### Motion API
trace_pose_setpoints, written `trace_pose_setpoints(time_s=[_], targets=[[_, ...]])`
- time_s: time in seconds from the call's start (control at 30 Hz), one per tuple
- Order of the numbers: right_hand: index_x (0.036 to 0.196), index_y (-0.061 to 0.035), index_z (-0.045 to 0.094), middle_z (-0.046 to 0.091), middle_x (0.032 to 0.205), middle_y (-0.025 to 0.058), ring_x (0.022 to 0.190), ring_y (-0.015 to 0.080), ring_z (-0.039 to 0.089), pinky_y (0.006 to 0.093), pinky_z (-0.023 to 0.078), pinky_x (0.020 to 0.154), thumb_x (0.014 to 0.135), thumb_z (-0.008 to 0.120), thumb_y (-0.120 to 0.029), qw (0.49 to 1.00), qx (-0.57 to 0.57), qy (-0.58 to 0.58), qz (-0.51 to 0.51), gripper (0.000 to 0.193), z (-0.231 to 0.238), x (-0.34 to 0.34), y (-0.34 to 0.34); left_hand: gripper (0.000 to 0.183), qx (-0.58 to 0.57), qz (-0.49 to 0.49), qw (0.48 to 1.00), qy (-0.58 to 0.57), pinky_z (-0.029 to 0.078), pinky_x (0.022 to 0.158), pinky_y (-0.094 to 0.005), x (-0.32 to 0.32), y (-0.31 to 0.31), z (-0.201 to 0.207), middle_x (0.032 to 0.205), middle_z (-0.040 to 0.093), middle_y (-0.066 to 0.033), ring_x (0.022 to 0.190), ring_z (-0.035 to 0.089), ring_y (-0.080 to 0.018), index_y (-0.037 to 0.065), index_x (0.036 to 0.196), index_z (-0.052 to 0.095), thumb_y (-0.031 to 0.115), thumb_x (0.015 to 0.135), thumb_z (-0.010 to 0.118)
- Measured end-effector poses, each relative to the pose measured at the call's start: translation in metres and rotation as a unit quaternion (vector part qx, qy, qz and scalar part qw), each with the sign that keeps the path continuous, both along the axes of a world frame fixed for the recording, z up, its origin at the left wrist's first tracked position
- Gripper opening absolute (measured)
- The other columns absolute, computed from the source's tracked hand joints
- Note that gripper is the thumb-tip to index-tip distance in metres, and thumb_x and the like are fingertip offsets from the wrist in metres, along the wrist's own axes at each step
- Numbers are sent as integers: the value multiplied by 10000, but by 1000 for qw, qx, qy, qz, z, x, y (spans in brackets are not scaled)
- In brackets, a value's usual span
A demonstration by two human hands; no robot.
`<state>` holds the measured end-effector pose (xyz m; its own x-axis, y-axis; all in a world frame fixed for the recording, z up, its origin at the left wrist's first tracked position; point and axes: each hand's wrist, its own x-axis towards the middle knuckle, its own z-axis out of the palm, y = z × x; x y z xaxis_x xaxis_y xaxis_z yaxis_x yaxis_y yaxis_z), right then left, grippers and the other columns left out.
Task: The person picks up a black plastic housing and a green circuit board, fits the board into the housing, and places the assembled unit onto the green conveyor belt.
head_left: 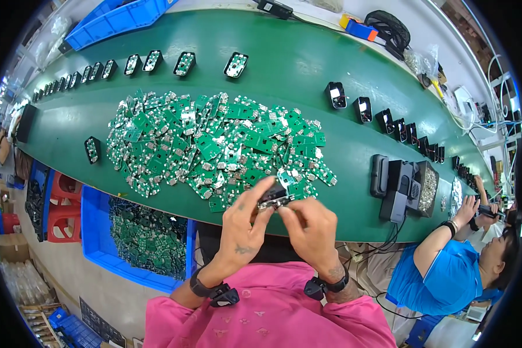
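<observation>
My left hand (245, 223) grips a small black plastic case (274, 193) between thumb and fingers, in front of my chest at the table's near edge. Thumb and forefinger of my right hand (313, 229) are pinched together at the case's near edge. A small circuit board (280, 203) with shiny parts shows there; the fingers hide much of it, and how deep it sits in the case I cannot tell. Just beyond my hands spreads a big heap of loose green circuit boards (209, 146). Left of the heap lies a black case with a board inside (92, 149).
Filled cases (236, 65) line the table's far left; black cases (362, 109) run along the right. Black devices (397, 188) with cables and a parts tray (427, 188) stand at right. A blue bin of boards (90, 232) sits lower left. A co-worker (446, 267) works at right.
</observation>
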<state>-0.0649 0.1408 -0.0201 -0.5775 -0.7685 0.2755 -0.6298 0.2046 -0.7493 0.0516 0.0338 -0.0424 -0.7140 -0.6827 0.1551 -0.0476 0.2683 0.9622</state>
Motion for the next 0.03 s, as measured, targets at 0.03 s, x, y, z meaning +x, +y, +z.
trace_pose_setpoints(time_s=[0.03], targets=[[907, -65, 661, 624, 754, 113, 628, 248, 635, 397, 488, 567, 872, 711, -133, 998, 22, 2, -51, 91, -1, -2, 1, 439, 120, 2, 992, 29, 564, 831, -397, -1, -1, 2, 1320, 594, -147, 1051, 674, -322, 100, 1406, 521, 28, 975, 565]])
